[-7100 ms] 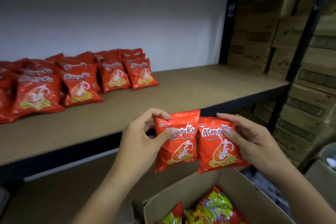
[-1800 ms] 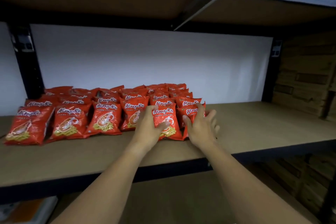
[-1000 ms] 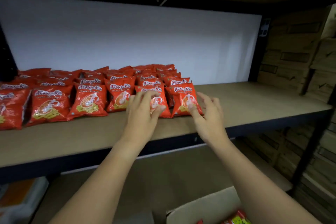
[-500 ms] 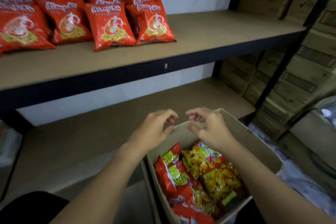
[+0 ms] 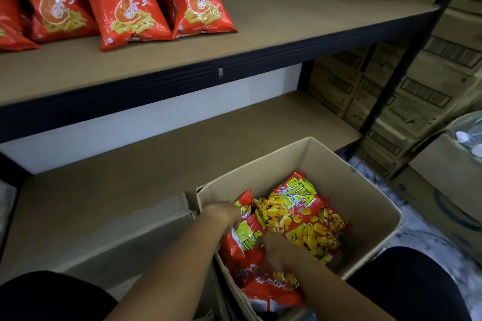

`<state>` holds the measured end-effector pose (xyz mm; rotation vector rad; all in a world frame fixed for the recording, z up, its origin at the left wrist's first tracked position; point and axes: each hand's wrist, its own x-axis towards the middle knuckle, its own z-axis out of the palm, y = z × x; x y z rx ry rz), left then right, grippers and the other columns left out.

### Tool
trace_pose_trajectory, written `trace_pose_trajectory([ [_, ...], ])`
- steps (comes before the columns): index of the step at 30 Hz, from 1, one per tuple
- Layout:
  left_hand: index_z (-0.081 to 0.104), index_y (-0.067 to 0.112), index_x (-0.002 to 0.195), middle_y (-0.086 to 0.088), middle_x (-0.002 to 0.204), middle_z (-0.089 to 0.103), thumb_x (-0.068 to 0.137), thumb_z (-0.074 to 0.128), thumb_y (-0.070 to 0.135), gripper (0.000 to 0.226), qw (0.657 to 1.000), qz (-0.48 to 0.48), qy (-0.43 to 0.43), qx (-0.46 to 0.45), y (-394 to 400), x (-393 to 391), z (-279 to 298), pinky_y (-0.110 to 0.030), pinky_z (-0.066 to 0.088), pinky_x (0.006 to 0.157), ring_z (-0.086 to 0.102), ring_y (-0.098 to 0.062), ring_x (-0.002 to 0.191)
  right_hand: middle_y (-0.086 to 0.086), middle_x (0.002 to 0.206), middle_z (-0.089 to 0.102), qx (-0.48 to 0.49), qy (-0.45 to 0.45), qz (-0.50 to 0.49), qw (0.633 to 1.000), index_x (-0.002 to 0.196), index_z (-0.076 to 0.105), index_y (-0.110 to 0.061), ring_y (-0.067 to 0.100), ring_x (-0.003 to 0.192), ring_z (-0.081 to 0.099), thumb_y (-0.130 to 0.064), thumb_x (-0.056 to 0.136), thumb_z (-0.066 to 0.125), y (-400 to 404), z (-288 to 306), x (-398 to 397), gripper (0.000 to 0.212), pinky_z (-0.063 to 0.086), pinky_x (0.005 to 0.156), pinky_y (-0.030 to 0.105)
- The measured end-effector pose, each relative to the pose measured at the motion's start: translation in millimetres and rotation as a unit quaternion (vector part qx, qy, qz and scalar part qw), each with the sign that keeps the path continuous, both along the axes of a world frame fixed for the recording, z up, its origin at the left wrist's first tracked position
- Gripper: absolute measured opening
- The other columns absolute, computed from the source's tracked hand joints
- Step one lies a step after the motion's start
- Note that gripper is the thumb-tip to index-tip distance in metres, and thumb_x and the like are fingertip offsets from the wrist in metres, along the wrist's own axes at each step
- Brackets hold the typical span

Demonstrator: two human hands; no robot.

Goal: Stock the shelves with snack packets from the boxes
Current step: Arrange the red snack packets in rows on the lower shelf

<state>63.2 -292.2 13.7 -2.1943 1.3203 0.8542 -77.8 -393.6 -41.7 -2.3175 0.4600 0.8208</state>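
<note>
An open cardboard box (image 5: 365, 190) stands on the floor between my knees, holding red and yellow snack packets (image 5: 300, 211) and red prawn cracker packets (image 5: 271, 292). Both my hands are down inside it. My left hand (image 5: 224, 212) reaches among the packets at the box's left wall, its fingers hidden behind them. My right hand (image 5: 273, 250) is blurred and buried between packets in the middle. Rows of red prawn cracker packets (image 5: 125, 5) stand on the upper shelf (image 5: 287, 13) at the left.
The lower shelf board (image 5: 156, 164) lies behind the box. A second, closed carton (image 5: 130, 240) sits left of the open box. Stacked brown cartons (image 5: 391, 101) fill the right side behind a black upright post (image 5: 407, 60).
My hands left the prawn cracker packets on the upper shelf, dropped down and went into the box. The view tilted down from the shelf to the box.
</note>
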Motion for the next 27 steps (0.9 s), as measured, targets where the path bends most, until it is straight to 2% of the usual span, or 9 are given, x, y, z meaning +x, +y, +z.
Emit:
trace_pose_trajectory([
  [3, 0.061, 0.009, 0.131, -0.014, 0.136, 0.059, 0.096, 0.059, 0.013, 0.035, 0.998, 0.027, 0.000, -0.050, 2, 0, 3, -0.026, 0.044, 0.079, 0.060, -0.030, 0.121, 0.009, 0.116, 0.066, -0.010, -0.018, 0.004, 1.000, 0.119, 0.066, -0.010, 0.024, 0.106, 0.064, -0.010, 0.081, 0.078, -3, -12, -3, 0.039, 0.050, 0.088, 0.026],
  [7, 0.066, 0.030, 0.116, 0.001, 0.122, 0.059, 0.064, 0.092, 0.025, 0.059, 0.964, 0.198, 0.108, -0.141, 3, 8, 11, -0.025, 0.044, 0.073, 0.059, -0.019, 0.101, 0.008, 0.113, 0.068, -0.039, -0.065, -0.020, 0.997, 0.112, 0.071, -0.010, 0.022, 0.106, 0.064, -0.006, 0.088, 0.065, -28, -8, -3, 0.026, 0.051, 0.091, 0.028],
  [10, 0.065, 0.037, 0.105, 0.011, 0.113, 0.065, 0.049, 0.096, 0.039, 0.064, 0.933, 0.247, 0.139, -0.220, 2, 19, 18, -0.028, 0.053, 0.077, 0.061, -0.012, 0.096, 0.006, 0.111, 0.069, -0.034, -0.089, -0.069, 0.993, 0.103, 0.073, -0.014, 0.021, 0.104, 0.063, -0.011, 0.081, 0.073, -58, 3, -7, 0.021, 0.049, 0.089, 0.025],
  [12, 0.065, 0.038, 0.101, 0.013, 0.106, 0.068, 0.042, 0.097, 0.044, 0.068, 0.906, 0.274, 0.172, -0.272, 2, 22, 18, -0.033, 0.057, 0.082, 0.065, -0.009, 0.093, 0.005, 0.102, 0.073, -0.004, -0.107, -0.117, 0.987, 0.085, 0.071, -0.024, 0.022, 0.099, 0.067, -0.009, 0.077, 0.077, -79, 9, -12, 0.018, 0.054, 0.088, 0.031],
  [16, 0.065, 0.028, 0.099, 0.002, 0.099, 0.071, 0.052, 0.095, 0.014, 0.057, 0.826, 0.339, 0.261, -0.367, 7, 24, 22, -0.037, 0.061, 0.079, 0.069, -0.012, 0.086, -0.003, 0.080, 0.072, 0.050, -0.172, -0.182, 0.967, 0.073, 0.071, -0.029, 0.017, 0.081, 0.070, -0.001, 0.075, 0.077, -109, 33, -24, 0.029, 0.059, 0.077, 0.044],
  [19, 0.064, 0.024, 0.102, 0.000, 0.104, 0.071, 0.058, 0.092, 0.007, 0.054, 0.794, 0.347, 0.267, -0.422, 20, 28, 42, -0.036, 0.061, 0.080, 0.070, -0.012, 0.090, -0.006, 0.075, 0.072, 0.078, -0.236, -0.187, 0.950, 0.069, 0.071, -0.030, 0.008, 0.072, 0.067, -0.001, 0.077, 0.078, -121, 65, -23, 0.031, 0.056, 0.072, 0.038],
  [23, 0.068, 0.021, 0.095, 0.003, 0.093, 0.077, 0.054, 0.099, 0.027, 0.052, 0.744, 0.368, 0.225, -0.511, 53, 30, 92, -0.039, 0.061, 0.078, 0.073, -0.011, 0.086, 0.012, 0.094, 0.075, 0.161, -0.306, -0.174, 0.922, 0.087, 0.073, -0.015, 0.030, 0.092, 0.071, -0.005, 0.083, 0.076, -119, 109, -9, 0.011, 0.057, 0.086, 0.047],
  [25, 0.072, 0.019, 0.092, 0.004, 0.090, 0.077, 0.055, 0.098, 0.030, 0.047, 0.719, 0.363, 0.199, -0.558, 71, 26, 124, -0.041, 0.061, 0.079, 0.074, -0.012, 0.084, 0.020, 0.096, 0.073, 0.224, -0.326, -0.181, 0.900, 0.089, 0.072, -0.008, 0.038, 0.091, 0.071, -0.004, 0.082, 0.077, -113, 128, 3, 0.010, 0.055, 0.087, 0.051],
  [27, 0.075, 0.021, 0.090, 0.006, 0.090, 0.077, 0.056, 0.097, 0.033, 0.042, 0.706, 0.352, 0.167, -0.592, 89, 19, 157, -0.040, 0.061, 0.080, 0.073, -0.010, 0.084, 0.023, 0.097, 0.072, 0.272, -0.342, -0.168, 0.884, 0.089, 0.071, -0.007, 0.035, 0.088, 0.069, -0.004, 0.079, 0.079, -102, 148, 18, 0.012, 0.053, 0.086, 0.052],
])
